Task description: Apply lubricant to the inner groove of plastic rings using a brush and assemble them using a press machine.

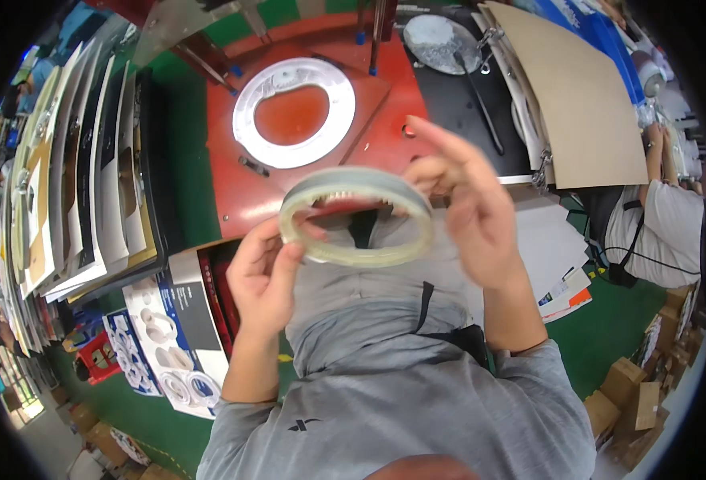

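I hold a translucent pale-green ring with small teeth along its inner rim, level in front of my chest. My left hand pinches the ring's left side between thumb and fingers. My right hand grips the ring's right side, with its index finger stretched out toward the upper left. Beyond the ring, a flat white ring-shaped plate lies on a red work surface.
Stacked cardboard sheets and printed cards lean along the left. A large brown cardboard sheet lies at the right, with a round grey disc behind it. Another person in a white shirt sits at the far right. Brown boxes stand lower right.
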The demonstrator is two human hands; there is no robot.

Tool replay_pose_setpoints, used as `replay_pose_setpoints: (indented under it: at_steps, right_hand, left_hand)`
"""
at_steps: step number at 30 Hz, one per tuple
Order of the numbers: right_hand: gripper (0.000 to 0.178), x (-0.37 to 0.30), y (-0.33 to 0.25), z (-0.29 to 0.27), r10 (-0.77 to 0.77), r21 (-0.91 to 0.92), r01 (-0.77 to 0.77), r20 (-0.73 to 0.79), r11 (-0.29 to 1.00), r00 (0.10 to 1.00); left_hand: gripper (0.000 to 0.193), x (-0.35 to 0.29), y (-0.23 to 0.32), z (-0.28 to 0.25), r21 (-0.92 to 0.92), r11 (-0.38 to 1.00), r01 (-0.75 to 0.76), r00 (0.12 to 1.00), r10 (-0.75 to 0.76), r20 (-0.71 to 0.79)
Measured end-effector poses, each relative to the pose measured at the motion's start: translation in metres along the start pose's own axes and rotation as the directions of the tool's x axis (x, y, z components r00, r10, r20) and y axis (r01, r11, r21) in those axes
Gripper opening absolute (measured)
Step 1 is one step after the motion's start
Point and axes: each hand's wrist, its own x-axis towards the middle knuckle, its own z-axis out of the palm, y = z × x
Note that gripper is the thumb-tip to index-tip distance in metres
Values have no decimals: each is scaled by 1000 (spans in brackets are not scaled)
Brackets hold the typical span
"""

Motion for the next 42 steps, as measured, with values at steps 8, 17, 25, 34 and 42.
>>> replay_pose_setpoints:
  at_steps: [8, 17, 25, 34, 42]
  right_hand:
    - [39, 32, 59, -91, -324, -984, -173, -152, -39, 934]
    - [18, 52, 62, -104, -303, -920, -371, -391, 123, 869]
    - [18, 94, 62, -122, -429, -966, -254, -249, 48, 868]
    - [16, 77, 34, -112, -335, -961, -273, -272, 44, 902]
    - [16, 91, 62, -131, -376, -980, -197, -177, -15, 910]
  left_hand:
    - [30, 19, 3, -30, 97, 995, 14, 992, -26, 126]
    - [29, 21, -6, -30, 71, 997, -11, 997, 6, 79]
    - [28, 23, -6, -28, 53, 998, -24, 994, 19, 106]
    - [29, 19, -8, -34, 87, 996, -23, 994, 14, 106]
    - [29, 19, -11, -31, 74, 997, -31, 994, 23, 110]
